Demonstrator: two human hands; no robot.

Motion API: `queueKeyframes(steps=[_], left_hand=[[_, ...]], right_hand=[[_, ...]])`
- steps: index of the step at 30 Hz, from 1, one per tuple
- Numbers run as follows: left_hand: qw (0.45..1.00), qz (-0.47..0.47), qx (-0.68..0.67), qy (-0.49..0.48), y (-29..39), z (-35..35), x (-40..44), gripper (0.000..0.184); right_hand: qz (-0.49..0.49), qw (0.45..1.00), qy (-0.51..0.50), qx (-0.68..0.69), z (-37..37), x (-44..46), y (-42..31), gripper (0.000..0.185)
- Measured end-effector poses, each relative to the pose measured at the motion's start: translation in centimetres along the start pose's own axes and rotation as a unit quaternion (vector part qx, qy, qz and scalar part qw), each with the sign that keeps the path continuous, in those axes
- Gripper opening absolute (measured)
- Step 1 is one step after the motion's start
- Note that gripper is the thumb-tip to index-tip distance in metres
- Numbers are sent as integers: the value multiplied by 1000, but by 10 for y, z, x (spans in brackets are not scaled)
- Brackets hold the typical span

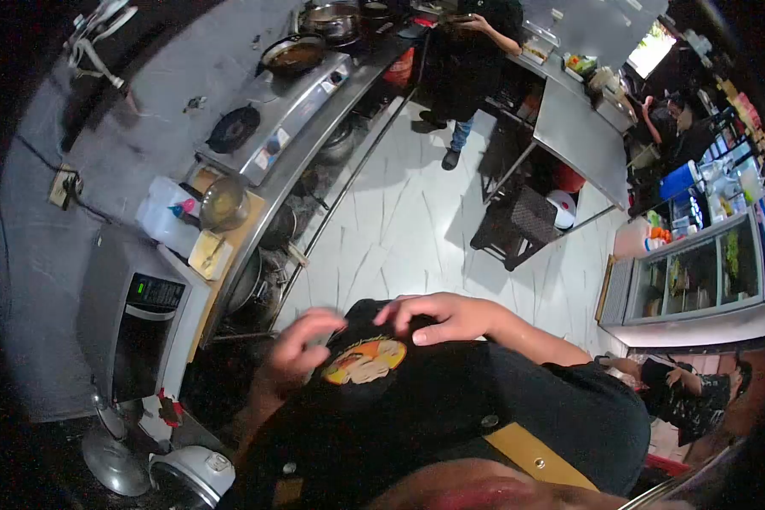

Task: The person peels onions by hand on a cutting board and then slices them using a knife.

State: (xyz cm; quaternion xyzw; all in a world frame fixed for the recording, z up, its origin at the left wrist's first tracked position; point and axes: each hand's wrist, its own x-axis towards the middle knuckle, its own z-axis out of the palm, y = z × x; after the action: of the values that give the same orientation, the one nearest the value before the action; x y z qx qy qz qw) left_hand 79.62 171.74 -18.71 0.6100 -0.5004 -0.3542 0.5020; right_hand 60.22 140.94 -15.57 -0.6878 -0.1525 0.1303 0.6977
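My left hand (302, 348) is in front of my belly, slightly blurred, its fingers bent and the thumb apart from them, with nothing seen in it. Close by on the right, my right hand (442, 319) is over the upper edge of my black apron (476, 399), thumb spread away from loosely curved fingers. It holds nothing that I can see. Between and just below both hands lies the round yellow and orange printed emblem (365, 361) on the apron. Whether the fingertips touch the cloth I cannot tell.
At left are a microwave (132, 323), a steel counter with a stove (302, 106), a pan (293, 53) and a white jug (166, 212). A person (467, 76) stands ahead. Right are a steel table (582, 136), a dark stool (518, 221) and a glass-fronted cooler (697, 268).
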Motion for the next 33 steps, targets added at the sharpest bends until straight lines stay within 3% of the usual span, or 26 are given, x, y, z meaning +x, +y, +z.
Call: queueKeyframes(steps=[1,2,3,5,9,12,14,16,19,20,21,23,27,29,31,33], left_hand=[[995,68,22,-73,-1,16,41,53],[983,38,-66,-170,10,27,65,64],[965,-29,-166,-202,20,35,76,70],[947,-88,-202,-232,16,40,88,74],[952,-115,-169,-228,10,15,99,63],[959,-124,-92,-239,5,-17,121,40],[964,-100,-96,-229,-16,-23,151,41],[981,-16,-50,-186,-15,-21,196,50],[979,-74,-38,-185,-26,-25,239,63],[947,-146,-166,-234,-38,-40,243,68],[946,-143,-167,-240,-71,-56,242,68],[962,-78,3,-262,-142,-102,242,69],[950,-139,19,-280,-151,-199,252,75],[946,-177,21,-272,-155,-238,260,75],[936,-235,46,-259,-175,-288,270,74],[943,-217,42,-250,-184,-312,282,74]], right_hand=[[-12,999,-4,44,-2,-3,-4,32],[12,999,-8,41,-14,-17,-3,37],[36,998,-15,40,-24,-33,-1,41],[44,999,14,27,-43,-68,-2,45],[63,996,23,63,-85,-121,6,43],[60,996,48,42,-108,-109,15,41],[20,997,81,-2,-119,-81,21,42],[48,995,90,19,-125,-42,20,54],[106,988,102,41,-147,-6,41,58],[140,982,115,48,-157,7,47,60],[142,981,121,47,-165,19,49,60],[176,970,161,43,-181,48,47,60],[175,969,177,5,-225,117,37,50],[182,975,126,-19,-256,146,34,43],[232,961,145,-23,-292,183,30,40],[237,956,175,-7,-315,207,35,36]])
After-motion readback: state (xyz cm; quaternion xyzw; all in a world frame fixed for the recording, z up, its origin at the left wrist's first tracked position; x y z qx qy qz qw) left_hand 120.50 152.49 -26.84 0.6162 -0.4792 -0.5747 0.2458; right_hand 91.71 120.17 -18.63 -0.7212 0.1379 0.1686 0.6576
